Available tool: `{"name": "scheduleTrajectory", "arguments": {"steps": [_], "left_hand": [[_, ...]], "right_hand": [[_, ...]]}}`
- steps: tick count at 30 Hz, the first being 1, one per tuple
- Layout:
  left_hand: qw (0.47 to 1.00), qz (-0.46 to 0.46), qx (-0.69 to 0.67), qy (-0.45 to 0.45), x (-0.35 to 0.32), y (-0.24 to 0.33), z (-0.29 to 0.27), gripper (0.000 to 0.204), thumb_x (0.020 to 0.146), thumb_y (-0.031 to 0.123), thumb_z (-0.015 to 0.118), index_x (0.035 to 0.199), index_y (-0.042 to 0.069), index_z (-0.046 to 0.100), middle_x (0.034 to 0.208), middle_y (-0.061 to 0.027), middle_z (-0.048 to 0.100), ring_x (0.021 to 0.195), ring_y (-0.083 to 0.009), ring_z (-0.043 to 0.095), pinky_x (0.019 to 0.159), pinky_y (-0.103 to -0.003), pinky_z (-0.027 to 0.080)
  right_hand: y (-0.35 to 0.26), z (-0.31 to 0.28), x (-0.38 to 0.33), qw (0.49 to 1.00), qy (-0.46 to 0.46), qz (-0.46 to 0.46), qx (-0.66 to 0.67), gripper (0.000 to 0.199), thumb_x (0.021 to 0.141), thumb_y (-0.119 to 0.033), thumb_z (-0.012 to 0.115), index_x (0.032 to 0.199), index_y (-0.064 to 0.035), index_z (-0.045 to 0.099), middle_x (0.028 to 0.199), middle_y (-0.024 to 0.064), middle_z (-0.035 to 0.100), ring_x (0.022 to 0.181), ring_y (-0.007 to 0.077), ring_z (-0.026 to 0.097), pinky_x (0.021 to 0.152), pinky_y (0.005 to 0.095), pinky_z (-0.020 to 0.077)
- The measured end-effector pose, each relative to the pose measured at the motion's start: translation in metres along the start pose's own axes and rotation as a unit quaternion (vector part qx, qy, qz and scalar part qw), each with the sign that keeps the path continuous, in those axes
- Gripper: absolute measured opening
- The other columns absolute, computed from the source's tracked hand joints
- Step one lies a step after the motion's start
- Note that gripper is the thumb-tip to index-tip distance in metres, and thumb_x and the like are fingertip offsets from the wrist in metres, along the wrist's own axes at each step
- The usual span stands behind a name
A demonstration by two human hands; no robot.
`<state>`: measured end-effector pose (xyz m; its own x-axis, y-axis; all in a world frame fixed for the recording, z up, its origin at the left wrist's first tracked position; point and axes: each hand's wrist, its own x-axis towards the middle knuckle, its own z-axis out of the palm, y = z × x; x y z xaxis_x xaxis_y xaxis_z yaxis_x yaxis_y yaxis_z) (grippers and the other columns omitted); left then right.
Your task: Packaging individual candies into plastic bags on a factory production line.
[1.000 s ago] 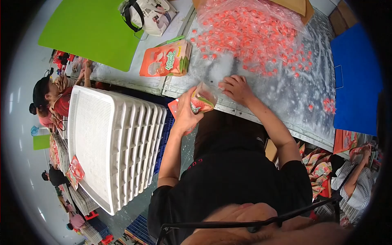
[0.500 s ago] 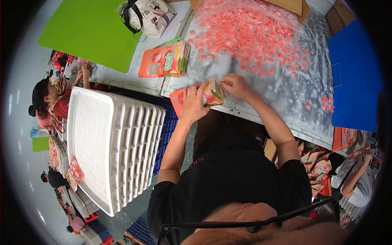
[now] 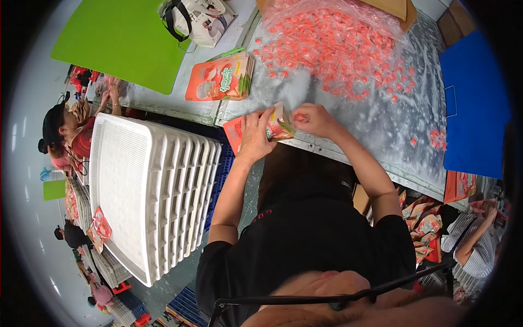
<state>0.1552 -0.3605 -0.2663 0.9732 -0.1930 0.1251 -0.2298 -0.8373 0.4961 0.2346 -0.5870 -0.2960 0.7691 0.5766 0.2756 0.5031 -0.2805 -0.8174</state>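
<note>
My left hand [image 3: 255, 133] is closed around a red and green printed pouch [image 3: 279, 128], tilted at the table's near edge with its mouth toward the right. Just beside that mouth, my right hand [image 3: 320, 121] has its fingers curled round small red wrapped candies [image 3: 300, 117]; how many is hidden. Beyond both hands, a large heap of the same red wrapped candies [image 3: 338, 49] spreads over the metal table [image 3: 376, 131]. A stack of flat red pouches [image 3: 218, 79] lies to the far left of my hands.
Stacked white plastic trays [image 3: 122, 180] stand to my left, a red packet [image 3: 99, 229] on the top one. A green board [image 3: 120, 43], a white bag [image 3: 207, 24] and a blue board [image 3: 474, 103] border the table. Co-workers are at both sides.
The fingers of my right hand, pinched at the pouch's mouth before, now show red candies in them, slightly lower. My left hand and the pouch have shifted a little left.
</note>
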Motion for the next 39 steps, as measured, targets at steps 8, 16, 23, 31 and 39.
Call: {"name": "scheduleTrajectory", "arguments": {"steps": [8,16,23,31,39], "left_hand": [[0.991,0.044,-0.116,0.047,0.014,0.025,0.018,0.102,0.058,0.003,0.079,0.146,0.008,0.029,0.134,-0.0195,0.041,0.127,-0.0399,0.039,0.110,-0.048,0.029],[0.986,0.025,-0.134,0.092,0.028,0.048,0.016,0.101,0.059,0.003,0.079,0.145,0.004,0.027,0.137,-0.0225,0.038,0.129,-0.0411,0.037,0.109,-0.047,0.032],[0.976,0.059,-0.170,0.126,0.031,0.047,0.025,0.102,0.057,-0.002,0.077,0.146,0.005,0.027,0.134,-0.0214,0.039,0.126,-0.0398,0.039,0.106,-0.046,0.035],[0.887,-0.034,-0.415,0.199,0.025,0.029,0.021,0.083,0.069,0.006,0.080,0.134,-0.002,0.029,0.123,-0.0164,0.047,0.115,-0.0252,0.049,0.100,-0.037,0.041],[0.888,-0.057,-0.418,0.183,0.013,0.026,0.010,0.081,0.071,0.004,0.078,0.135,-0.002,0.028,0.124,-0.0163,0.047,0.114,-0.0240,0.049,0.099,-0.036,0.042]], "right_hand": [[-0.044,0.001,0.025,0.988,0.134,0.062,0.044,0.022,0.084,-0.019,0.067,0.097,-0.0011,0.066,0.085,0.0139,0.065,0.078,0.0246,0.066,0.071,0.0331,0.0508],[-0.040,-0.001,0.034,0.918,0.241,0.122,0.289,0.024,0.094,-0.022,0.061,0.102,-0.0003,0.065,0.096,0.0064,0.065,0.089,0.0159,0.062,0.081,0.0304,0.0490],[-0.045,-0.022,0.027,0.882,0.250,0.040,0.397,0.028,0.099,-0.025,0.053,0.111,-0.0019,0.064,0.110,0.0084,0.062,0.104,0.0154,0.057,0.093,0.0299,0.0452],[0.070,-0.047,-0.007,0.878,0.227,0.070,-0.415,0.041,0.095,-0.039,0.055,0.128,-0.0148,0.059,0.134,0.0075,0.053,0.126,0.0280,0.046,0.110,0.0497,0.0286],[0.055,-0.028,-0.055,0.957,0.057,0.102,-0.265,0.046,0.097,-0.036,0.049,0.139,-0.0156,0.052,0.140,0.0070,0.052,0.132,0.0299,0.041,0.115,0.0504,0.0212]]}}
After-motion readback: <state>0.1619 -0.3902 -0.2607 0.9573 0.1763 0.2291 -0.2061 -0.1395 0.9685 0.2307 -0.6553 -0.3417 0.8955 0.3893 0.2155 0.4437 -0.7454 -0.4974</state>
